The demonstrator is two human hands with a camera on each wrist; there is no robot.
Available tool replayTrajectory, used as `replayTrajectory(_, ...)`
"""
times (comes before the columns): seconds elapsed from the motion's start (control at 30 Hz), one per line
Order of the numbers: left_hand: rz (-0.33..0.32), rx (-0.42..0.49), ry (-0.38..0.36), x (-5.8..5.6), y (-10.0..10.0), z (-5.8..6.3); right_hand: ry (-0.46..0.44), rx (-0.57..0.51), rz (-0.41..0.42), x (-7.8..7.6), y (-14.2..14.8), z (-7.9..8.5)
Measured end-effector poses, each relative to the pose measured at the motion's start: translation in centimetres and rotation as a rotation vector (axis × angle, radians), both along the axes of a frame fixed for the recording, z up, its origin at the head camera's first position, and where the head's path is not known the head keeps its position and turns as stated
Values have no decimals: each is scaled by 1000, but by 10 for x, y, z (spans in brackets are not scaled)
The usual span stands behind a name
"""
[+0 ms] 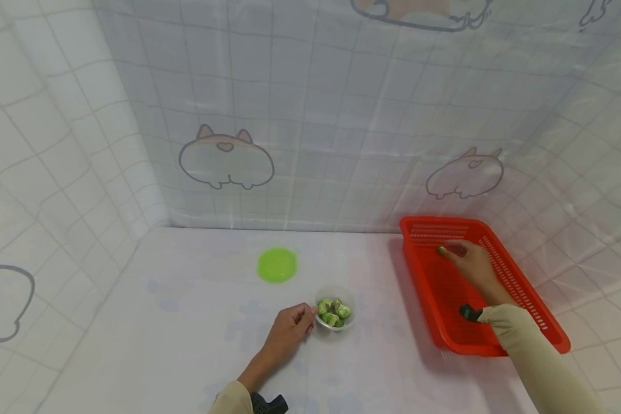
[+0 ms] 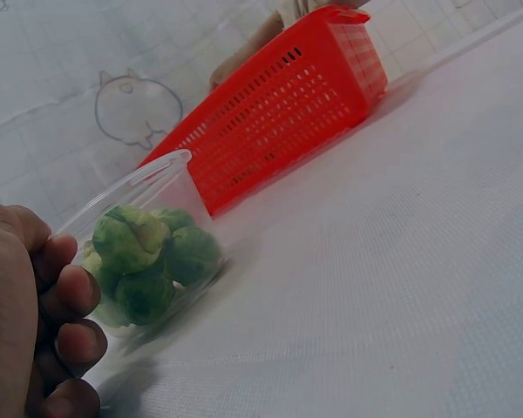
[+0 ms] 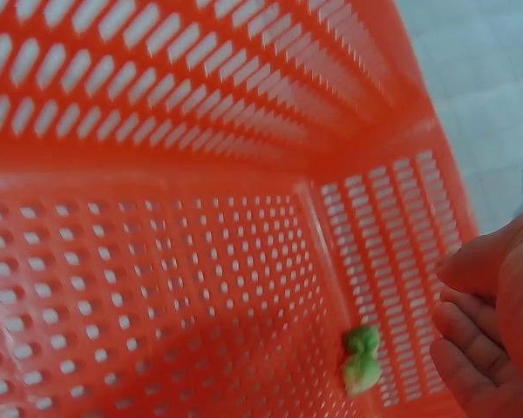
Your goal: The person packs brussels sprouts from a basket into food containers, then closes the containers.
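Several Brussels sprouts sit in a clear plastic bowl at the middle of the table. My left hand pinches the near-left rim of this bowl with curled fingers, as the left wrist view also shows. My right hand is inside the red basket, towards its far end. A single small sprout lies in the basket by the end wall. In the right wrist view a gap shows between that sprout and my loosely bent fingers.
A flat lime-green round piece lies on the white cloth, behind and left of the bowl. Slotted walls surround the basket at the right. Pale checked sheeting with dog drawings stands behind and at both sides.
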State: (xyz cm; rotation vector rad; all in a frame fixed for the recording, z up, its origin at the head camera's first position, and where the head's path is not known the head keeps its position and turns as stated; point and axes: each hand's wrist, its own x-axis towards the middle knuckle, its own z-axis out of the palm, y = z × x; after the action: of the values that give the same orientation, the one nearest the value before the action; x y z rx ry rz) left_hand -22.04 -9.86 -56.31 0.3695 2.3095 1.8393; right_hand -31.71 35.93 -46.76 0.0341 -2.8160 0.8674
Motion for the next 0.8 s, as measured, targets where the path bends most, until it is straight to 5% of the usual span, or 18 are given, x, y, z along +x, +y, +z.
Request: replayTrajectory(0.8,36,3,-53,0,4,5,-124,151,13,-35,31,-21)
